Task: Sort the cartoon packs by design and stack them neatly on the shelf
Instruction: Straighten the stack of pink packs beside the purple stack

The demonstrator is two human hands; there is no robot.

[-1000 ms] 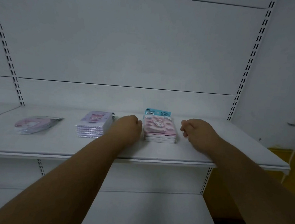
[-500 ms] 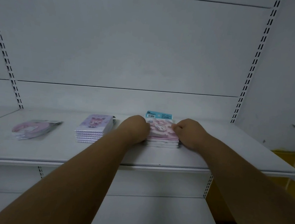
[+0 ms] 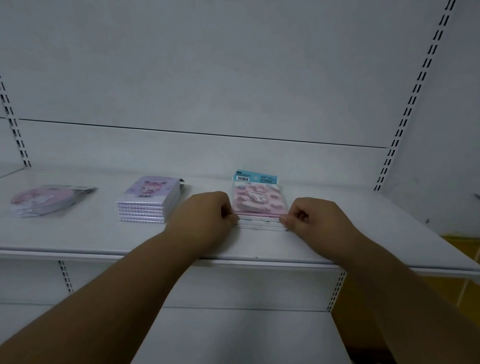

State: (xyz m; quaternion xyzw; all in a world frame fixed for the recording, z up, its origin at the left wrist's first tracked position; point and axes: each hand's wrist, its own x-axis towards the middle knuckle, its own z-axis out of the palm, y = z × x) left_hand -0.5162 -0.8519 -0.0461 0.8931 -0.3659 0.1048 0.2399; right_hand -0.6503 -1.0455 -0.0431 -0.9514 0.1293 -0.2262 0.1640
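Both hands have closed in since a second ago: the left hand point(image 3: 204, 214) and right hand point(image 3: 312, 220) now pinch the near corners of the pink pack stack point(image 3: 259, 209), which sits between them on the shelf point(image 3: 371, 249). Curled fingers and low, level wrists suit squaring it. Glossy wrappers probably make these light, flat packs slide, so gripping the side edges seems safest.

left hand point(image 3: 201, 216) bare | right hand point(image 3: 313, 222) bare | forearms unsleeved, no jewellery

Glossy plastic wraps the pink packs point(image 3: 258, 205); the shelf point(image 3: 372, 238) looks matt, smooth.
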